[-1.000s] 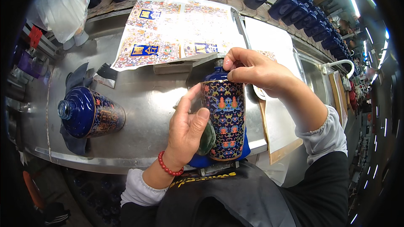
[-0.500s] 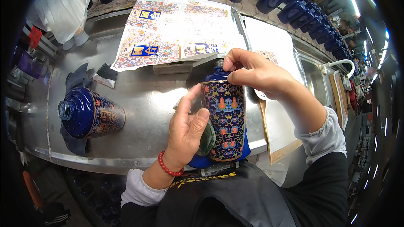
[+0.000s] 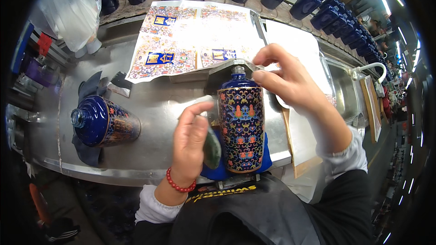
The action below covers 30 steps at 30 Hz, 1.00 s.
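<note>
Both hands now back from patterned bottle [image 3: 240,127], which rests on blue pad [image 3: 213,173]; grip probably being changed. Left hand [image 3: 188,143]: holding green oval piece [image 3: 212,149]. Right hand [image 3: 287,78]: thumb and forefinger parted, beside bottle neck.

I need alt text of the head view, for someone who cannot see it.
A patterned blue bottle rests against blue cloth between the left hand, holding a green object, and the right hand, near the bottle's neck. Another patterned bottle is at left on a metal table.

bottle [image 3: 240,129]: between hands [image 3: 187,143] | second bottle [image 3: 106,122]: left | sheet [image 3: 181,41]: behind
</note>
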### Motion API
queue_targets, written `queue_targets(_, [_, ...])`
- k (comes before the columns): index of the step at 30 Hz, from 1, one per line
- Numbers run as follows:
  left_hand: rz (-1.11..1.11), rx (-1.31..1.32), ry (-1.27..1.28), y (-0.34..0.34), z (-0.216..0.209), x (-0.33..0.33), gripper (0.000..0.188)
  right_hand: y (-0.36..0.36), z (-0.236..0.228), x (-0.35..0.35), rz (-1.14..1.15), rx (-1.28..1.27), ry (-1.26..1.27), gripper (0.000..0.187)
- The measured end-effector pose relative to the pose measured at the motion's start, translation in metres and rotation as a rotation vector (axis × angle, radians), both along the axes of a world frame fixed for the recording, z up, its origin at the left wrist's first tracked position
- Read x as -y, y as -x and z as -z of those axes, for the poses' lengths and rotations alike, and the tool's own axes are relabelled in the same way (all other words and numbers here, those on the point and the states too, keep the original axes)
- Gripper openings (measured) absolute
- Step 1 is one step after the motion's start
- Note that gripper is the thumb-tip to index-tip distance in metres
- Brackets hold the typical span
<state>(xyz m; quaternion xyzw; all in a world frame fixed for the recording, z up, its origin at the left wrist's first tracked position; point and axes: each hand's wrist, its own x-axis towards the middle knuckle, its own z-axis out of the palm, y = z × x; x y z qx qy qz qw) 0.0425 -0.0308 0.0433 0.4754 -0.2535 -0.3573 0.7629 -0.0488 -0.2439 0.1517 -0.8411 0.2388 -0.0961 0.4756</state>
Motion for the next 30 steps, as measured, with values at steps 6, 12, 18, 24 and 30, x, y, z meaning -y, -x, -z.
queue_targets(6, [-0.095, -0.093, 0.251, 0.007, -0.036, 0.005, 0.035, 0.048, -0.005, -0.075, -0.472, 0.416, 0.292, 0.071])
queue_targets(12, [0.012, 0.046, 0.301, 0.033, -0.058, 0.034, 0.026, 0.061, 0.019, -0.076, -0.254, 0.553, 0.524, 0.07])
queue_targets(18, [-0.249, 1.114, 0.025, -0.027, -0.046, 0.044, 0.028, 0.085, 0.027, -0.039, 0.148, 0.587, -0.199, 0.049])
queue_targets(24, [-0.364, 1.559, -0.121, -0.03, -0.03, 0.04, 0.044, 0.092, 0.047, -0.018, 0.088, 0.498, 0.049, 0.051])
queue_targets(30, [-0.315, 1.625, -0.15, -0.04, -0.033, 0.039, 0.045, 0.092, 0.049, -0.015, 0.055, 0.496, 0.237, 0.049])
